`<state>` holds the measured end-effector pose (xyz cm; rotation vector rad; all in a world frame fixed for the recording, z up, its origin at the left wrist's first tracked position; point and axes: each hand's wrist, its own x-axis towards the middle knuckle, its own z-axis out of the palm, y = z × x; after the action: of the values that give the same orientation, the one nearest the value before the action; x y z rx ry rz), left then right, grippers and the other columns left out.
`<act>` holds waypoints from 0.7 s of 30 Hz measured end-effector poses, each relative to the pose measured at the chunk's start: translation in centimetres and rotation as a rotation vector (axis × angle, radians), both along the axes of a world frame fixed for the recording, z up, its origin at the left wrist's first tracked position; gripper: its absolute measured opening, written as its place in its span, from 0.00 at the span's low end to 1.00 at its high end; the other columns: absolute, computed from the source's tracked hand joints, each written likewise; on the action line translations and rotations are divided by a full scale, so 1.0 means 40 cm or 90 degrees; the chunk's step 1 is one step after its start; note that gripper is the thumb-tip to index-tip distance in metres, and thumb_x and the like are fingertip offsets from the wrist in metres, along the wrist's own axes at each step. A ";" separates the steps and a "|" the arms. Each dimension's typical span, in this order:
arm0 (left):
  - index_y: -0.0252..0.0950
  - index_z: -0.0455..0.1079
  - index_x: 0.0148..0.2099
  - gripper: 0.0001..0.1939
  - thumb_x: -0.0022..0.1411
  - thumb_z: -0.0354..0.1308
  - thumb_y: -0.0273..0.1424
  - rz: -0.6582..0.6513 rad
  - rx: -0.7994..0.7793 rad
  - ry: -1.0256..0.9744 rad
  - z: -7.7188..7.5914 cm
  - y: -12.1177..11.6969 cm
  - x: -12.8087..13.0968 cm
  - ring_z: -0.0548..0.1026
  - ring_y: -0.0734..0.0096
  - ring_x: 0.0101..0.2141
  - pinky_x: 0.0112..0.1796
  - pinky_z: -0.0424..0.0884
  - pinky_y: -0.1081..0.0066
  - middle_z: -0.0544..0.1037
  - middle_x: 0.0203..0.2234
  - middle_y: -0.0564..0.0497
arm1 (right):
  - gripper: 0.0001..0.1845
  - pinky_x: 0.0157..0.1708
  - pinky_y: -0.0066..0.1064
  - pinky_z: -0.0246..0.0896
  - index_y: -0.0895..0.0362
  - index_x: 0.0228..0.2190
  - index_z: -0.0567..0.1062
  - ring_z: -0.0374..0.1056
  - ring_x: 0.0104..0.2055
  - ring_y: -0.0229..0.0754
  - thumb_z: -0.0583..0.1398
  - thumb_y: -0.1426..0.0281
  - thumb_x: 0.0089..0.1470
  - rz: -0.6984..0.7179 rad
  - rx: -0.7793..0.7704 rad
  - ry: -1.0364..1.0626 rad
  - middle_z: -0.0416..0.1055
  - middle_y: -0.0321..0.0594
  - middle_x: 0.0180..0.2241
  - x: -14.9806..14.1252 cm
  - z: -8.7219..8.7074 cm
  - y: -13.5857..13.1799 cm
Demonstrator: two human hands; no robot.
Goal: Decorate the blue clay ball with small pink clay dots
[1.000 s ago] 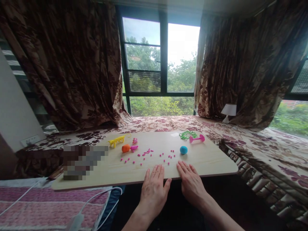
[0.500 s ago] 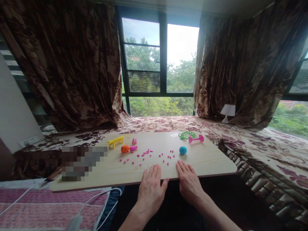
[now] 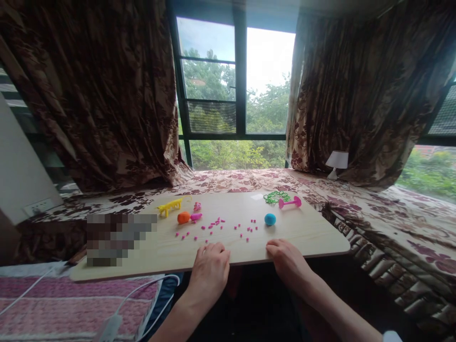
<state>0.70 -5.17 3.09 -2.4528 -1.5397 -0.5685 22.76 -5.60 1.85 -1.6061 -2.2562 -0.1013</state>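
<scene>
Left hand (image 3: 210, 266) and right hand (image 3: 288, 259), fingers curled, grip unclear, touch a tabletop (image 3: 306, 235) bearing small pink pieces (image 3: 235, 228).

The pale tabletop (image 3: 306, 235) carries 1 blue ball (image 3: 270, 219), 1 orange lump (image 3: 183, 217) and pink bits (image 3: 247, 240).

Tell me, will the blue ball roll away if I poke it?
Probably: the blue ball looks round, and the table looks flat and smooth. Poked leftward, it might bump the pink bits, since nothing stands between them. It likely won't tip, having no tall part.
</scene>
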 end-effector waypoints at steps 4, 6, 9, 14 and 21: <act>0.38 0.71 0.29 0.12 0.58 0.47 0.26 0.007 -0.008 -0.004 0.013 0.082 0.000 0.71 0.65 0.35 0.41 0.60 0.64 0.74 0.28 0.48 | 0.12 0.37 0.26 0.58 0.58 0.30 0.76 0.68 0.37 0.40 0.53 0.77 0.51 0.008 -0.021 -0.003 0.74 0.42 0.33 -0.002 0.041 0.113; 0.38 0.72 0.31 0.10 0.57 0.49 0.26 0.016 -0.010 -0.011 0.015 0.121 0.004 0.71 0.65 0.37 0.42 0.59 0.64 0.75 0.29 0.48 | 0.12 0.39 0.26 0.57 0.57 0.34 0.76 0.68 0.40 0.39 0.53 0.77 0.53 0.019 -0.032 0.000 0.74 0.41 0.36 -0.021 0.053 0.166; 0.37 0.72 0.35 0.08 0.57 0.51 0.27 0.030 -0.018 -0.018 0.019 0.169 0.008 0.71 0.65 0.39 0.43 0.59 0.63 0.76 0.32 0.47 | 0.11 0.42 0.29 0.58 0.56 0.38 0.73 0.67 0.42 0.39 0.52 0.74 0.57 0.035 -0.055 -0.006 0.73 0.39 0.38 -0.054 0.074 0.232; 0.33 0.69 0.39 0.11 0.59 0.52 0.34 0.025 -0.042 -0.018 0.019 0.204 0.002 0.71 0.66 0.41 0.44 0.62 0.58 0.75 0.36 0.49 | 0.14 0.41 0.40 0.63 0.59 0.43 0.68 0.66 0.43 0.42 0.55 0.65 0.57 0.031 -0.120 -0.051 0.66 0.42 0.44 -0.077 0.097 0.292; 0.37 0.71 0.42 0.12 0.57 0.51 0.27 0.062 -0.025 -0.050 0.009 0.206 -0.031 0.72 0.65 0.40 0.43 0.62 0.63 0.77 0.36 0.48 | 0.14 0.40 0.39 0.64 0.58 0.45 0.67 0.66 0.42 0.42 0.55 0.66 0.57 0.011 -0.167 -0.050 0.65 0.42 0.45 -0.097 0.088 0.313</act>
<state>-0.53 3.08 3.46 -2.3935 -1.7059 -0.6299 18.87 6.90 5.36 -1.7379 -2.4250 0.1444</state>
